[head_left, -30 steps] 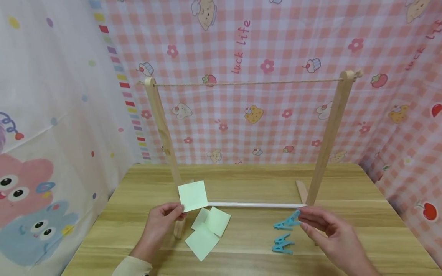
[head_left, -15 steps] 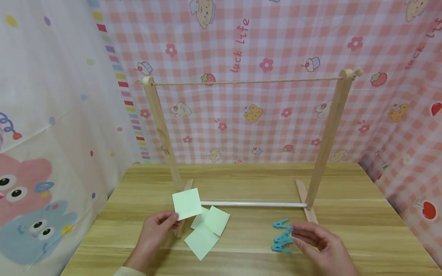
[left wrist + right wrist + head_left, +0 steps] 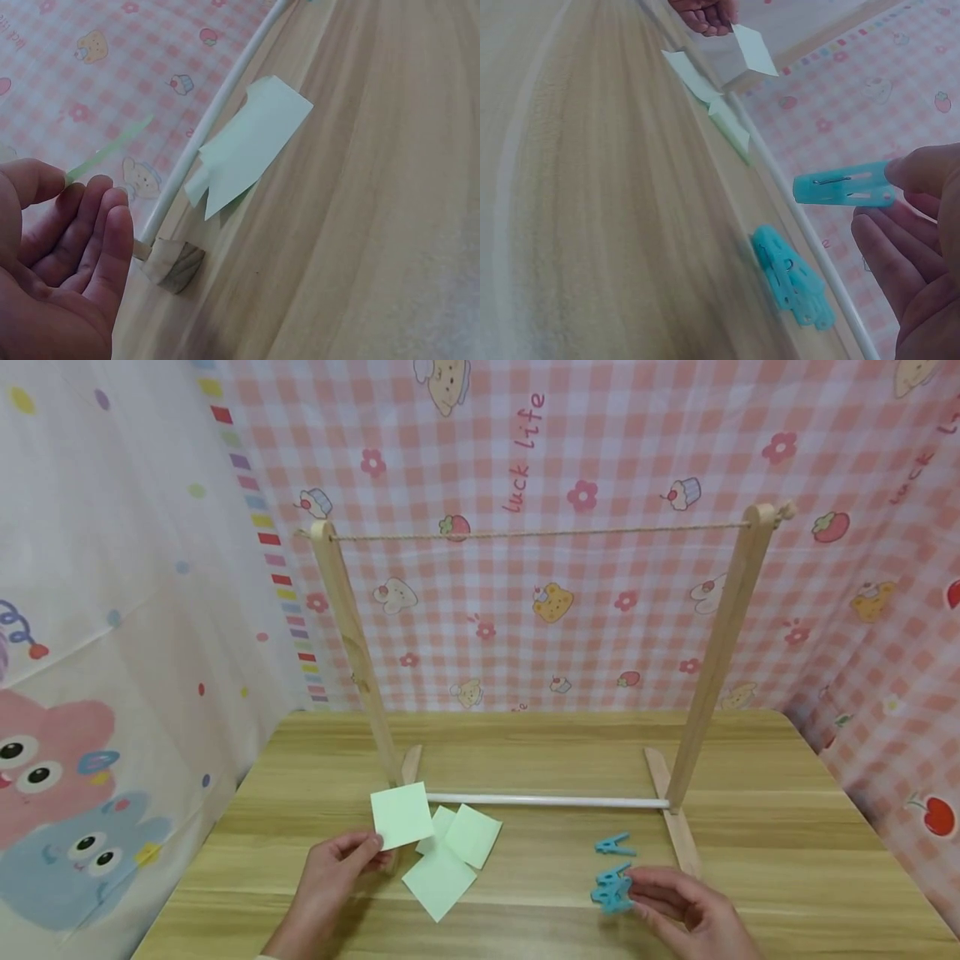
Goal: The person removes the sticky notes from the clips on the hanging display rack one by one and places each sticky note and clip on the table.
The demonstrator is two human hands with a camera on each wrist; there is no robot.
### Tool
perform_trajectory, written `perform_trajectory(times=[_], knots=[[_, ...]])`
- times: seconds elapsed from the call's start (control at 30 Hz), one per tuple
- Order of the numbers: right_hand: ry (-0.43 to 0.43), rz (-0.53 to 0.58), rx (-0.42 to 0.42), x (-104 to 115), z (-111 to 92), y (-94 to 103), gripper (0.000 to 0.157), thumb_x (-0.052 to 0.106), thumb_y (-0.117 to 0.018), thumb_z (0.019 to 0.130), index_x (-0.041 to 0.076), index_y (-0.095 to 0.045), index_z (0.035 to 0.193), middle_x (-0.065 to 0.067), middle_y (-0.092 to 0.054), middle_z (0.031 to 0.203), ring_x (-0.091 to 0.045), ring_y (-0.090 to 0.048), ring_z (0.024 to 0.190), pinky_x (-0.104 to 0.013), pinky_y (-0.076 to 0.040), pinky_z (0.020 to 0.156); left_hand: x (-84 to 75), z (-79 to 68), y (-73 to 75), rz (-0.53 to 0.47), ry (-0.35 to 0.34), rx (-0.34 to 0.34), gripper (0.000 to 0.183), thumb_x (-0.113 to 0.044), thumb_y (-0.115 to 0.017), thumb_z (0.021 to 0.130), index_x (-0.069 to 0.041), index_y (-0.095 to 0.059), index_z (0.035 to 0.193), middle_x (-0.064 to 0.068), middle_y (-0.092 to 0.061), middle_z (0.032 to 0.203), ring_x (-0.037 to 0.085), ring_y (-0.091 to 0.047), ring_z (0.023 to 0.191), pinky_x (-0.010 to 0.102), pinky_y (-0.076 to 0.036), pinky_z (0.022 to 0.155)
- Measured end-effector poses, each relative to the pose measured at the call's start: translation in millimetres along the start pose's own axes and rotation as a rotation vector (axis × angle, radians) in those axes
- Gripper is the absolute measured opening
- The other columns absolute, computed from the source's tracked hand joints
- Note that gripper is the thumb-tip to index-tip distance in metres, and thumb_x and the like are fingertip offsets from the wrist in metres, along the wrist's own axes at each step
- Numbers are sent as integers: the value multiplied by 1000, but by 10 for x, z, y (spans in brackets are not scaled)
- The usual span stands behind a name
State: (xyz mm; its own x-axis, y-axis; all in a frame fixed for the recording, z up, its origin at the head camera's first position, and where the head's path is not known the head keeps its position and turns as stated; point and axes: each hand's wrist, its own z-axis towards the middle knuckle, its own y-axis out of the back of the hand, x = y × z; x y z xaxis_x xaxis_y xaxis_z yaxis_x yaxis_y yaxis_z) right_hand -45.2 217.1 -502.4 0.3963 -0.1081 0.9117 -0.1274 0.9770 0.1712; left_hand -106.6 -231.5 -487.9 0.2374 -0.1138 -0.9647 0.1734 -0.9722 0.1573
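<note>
My left hand point(image 3: 333, 881) pinches a pale green sticky note point(image 3: 402, 816) by its lower left corner, lifted above the table; the left wrist view shows this note point(image 3: 112, 150) edge-on between thumb and forefinger. Three more sticky notes point(image 3: 438, 881) lie overlapping on the table to its right. In my right hand point(image 3: 693, 910) a blue clothespin point(image 3: 844, 185) is pinched by its handle end, as the right wrist view shows, raised off the table. Other blue clothespins point(image 3: 791, 277) lie below it, one of them apart point(image 3: 615, 844) toward the rack.
A wooden rack with a left post point(image 3: 356, 652) and a right post point(image 3: 720, 660) stands behind the hands. A twine line point(image 3: 540, 533) runs between the post tops, and a white rod point(image 3: 547, 800) joins the feet. Patterned cloth point(image 3: 555, 635) hangs behind the table point(image 3: 525, 743).
My right hand has moved down and toward me with the clothespin, away from the lone one. The left hand has lowered the sticky note slightly, also shifting left.
</note>
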Motion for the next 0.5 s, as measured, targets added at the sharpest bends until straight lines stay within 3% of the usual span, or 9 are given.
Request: perform_trajectory(times=[0.27, 0.5], knots=[[-163, -27, 3, -26, -66, -22, 36, -8, -76, 94, -14, -67, 128, 8, -79, 119, -4, -78, 106, -24, -66, 86, 73, -20, 16, -18, 7, -6, 22, -3, -67, 104, 15, -73, 114, 13, -81, 93, 17, -76, 80, 27, -66, 77], [-85, 44, 30, -134, -123, -28, 34, -14, -73, 93, -16, -66, 127, 10, -77, 121, -5, -77, 109, -24, -66, 89, 120, -41, 41, -42, -13, -1, 25, -2, -66, 105, 18, -71, 119, 14, -80, 96, 16, -76, 81, 27, -66, 77]])
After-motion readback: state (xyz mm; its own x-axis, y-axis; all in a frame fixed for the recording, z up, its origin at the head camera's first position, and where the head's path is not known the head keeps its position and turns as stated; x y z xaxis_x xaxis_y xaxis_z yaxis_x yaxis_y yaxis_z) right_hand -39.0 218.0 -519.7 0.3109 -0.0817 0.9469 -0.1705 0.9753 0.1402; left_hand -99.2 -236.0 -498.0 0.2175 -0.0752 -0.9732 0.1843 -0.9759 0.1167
